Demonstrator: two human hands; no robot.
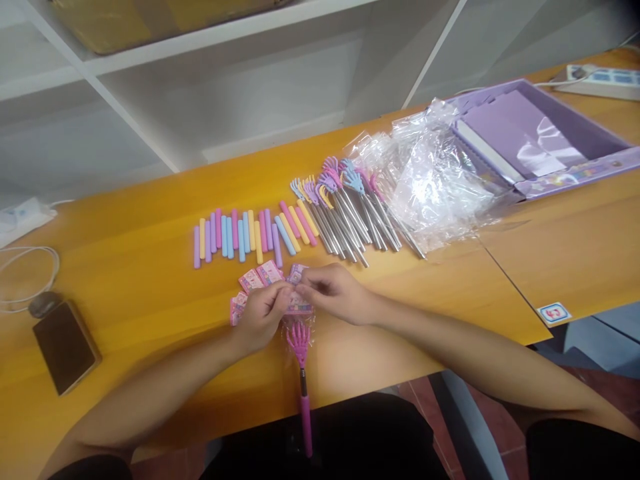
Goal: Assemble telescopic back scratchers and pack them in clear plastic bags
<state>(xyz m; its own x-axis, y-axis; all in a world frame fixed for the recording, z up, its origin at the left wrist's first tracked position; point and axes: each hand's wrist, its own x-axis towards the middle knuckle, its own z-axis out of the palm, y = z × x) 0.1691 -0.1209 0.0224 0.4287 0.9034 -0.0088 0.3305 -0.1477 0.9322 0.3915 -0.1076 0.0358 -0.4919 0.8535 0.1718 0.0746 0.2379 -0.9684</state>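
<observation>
A pink hand-shaped back scratcher (pixel 301 363) in a clear sleeve lies across the table's front edge, its handle hanging over toward me. My left hand (pixel 263 313) and my right hand (pixel 333 291) meet at its top end and pinch the pink printed header card (pixel 298 305) there. Several more printed cards (pixel 260 277) lie just behind my left hand. Farther back lies a row of pastel foam grips (pixel 250 233) and a pile of metal scratchers with coloured claw heads (pixel 345 210).
Crumpled clear plastic bags (pixel 430 177) sit right of the scratcher pile, beside an open purple box (pixel 545 137). A power strip (pixel 597 80) is at the far right. A phone (pixel 65 343), a mouse and a white cable lie at the left. White shelving stands behind the orange table (pixel 125 267).
</observation>
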